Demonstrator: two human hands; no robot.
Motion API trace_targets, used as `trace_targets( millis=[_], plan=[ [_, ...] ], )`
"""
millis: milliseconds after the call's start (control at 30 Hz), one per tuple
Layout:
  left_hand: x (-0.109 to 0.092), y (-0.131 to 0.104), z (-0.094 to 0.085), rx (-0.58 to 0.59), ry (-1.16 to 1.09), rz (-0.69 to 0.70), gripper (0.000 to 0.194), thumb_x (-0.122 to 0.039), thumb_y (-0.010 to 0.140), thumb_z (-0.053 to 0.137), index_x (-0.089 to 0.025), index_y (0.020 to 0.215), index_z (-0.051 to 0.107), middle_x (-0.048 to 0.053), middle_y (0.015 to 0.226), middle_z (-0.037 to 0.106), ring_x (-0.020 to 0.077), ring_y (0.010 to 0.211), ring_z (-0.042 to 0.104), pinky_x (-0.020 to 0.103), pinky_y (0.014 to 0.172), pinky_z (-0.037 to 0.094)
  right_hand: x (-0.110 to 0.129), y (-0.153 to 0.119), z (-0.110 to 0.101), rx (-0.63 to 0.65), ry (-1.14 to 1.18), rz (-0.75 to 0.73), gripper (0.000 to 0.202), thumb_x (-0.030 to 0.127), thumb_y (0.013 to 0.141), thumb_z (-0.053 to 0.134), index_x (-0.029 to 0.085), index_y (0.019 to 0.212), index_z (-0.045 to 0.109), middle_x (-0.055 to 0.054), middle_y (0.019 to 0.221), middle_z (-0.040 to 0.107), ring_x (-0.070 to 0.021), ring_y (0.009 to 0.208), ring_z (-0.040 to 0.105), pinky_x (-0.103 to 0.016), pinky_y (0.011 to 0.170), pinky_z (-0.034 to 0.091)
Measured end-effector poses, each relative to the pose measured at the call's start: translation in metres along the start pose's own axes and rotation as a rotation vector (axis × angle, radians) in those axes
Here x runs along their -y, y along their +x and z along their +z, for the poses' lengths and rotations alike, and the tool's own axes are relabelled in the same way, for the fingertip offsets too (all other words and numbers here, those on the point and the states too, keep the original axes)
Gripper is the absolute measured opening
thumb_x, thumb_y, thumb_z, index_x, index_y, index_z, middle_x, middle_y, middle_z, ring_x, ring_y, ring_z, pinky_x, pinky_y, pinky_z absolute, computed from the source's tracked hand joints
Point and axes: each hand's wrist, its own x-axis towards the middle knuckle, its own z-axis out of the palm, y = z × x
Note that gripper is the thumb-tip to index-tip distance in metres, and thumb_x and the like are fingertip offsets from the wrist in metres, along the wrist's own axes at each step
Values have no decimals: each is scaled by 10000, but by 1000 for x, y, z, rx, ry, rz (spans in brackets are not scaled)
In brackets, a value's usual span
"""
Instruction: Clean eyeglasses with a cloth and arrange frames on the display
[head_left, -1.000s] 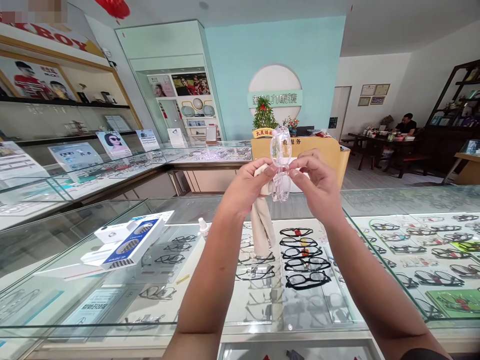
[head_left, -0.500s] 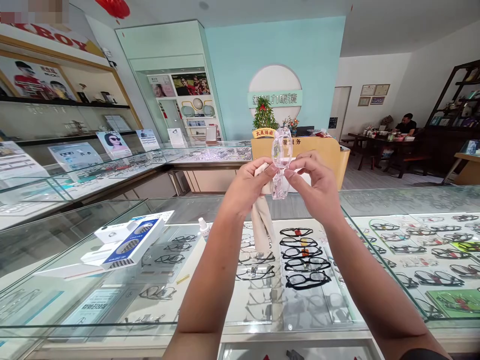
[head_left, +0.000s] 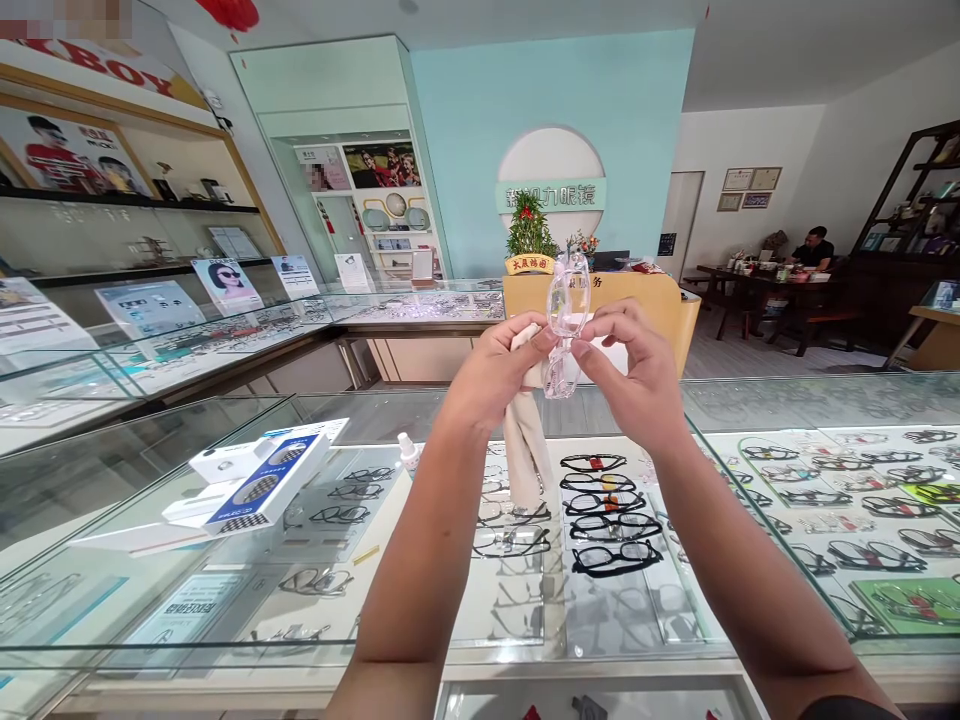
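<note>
Raised over the glass counter is a pair of clear-framed eyeglasses (head_left: 568, 300), turned on end with one lens above the other. My left hand (head_left: 495, 368) is closed, its thumb and fingers pinching the frame from the left. A cream cleaning cloth (head_left: 526, 450) is also gripped in that hand and hangs down below it. From the right, my right hand (head_left: 634, 365) pinches the same glasses near their middle with thumb and forefinger; its other fingers are curled.
Beneath my arms, the glass display counter (head_left: 517, 655) holds rows of eyeglasses, including several black frames (head_left: 615, 528). On its top left stand a white and blue box (head_left: 262, 485) and a small white spray bottle (head_left: 408, 450). A person (head_left: 814, 250) sits at a far table.
The glasses have turned slightly, so the upper lens faces me a little more and sits a bit further right. Both hands keep their hold.
</note>
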Motion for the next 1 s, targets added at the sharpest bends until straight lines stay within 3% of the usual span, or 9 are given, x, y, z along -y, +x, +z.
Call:
trace_targets(
  millis=[433,633,1000],
  plan=[
    [-4,2,8,-5,-99,-3,381,-537,747,949,-229,928,816,-21,792,679,111,658,535,230,611,432,-4,-1,4,44,14,-29,93,223,988,720,265,913,686,-37,1047,640,-226,1058,632,-425,970,488],
    [-7,0,10,-19,-77,38,401,-540,746,949,-220,953,827,-6,835,729,134,733,580,255,697,455,-3,-1,3,11,-18,-32,80,245,987,727,267,915,698,-31,1020,642,-232,1041,637,-415,938,494],
    [-9,-1,8,23,6,120,383,-577,788,920,-224,800,772,-12,678,645,211,876,669,325,837,524,-2,1,-1,43,1,-18,127,191,965,703,263,864,677,-27,1016,666,-239,1065,661,-431,981,486]
  ],
)
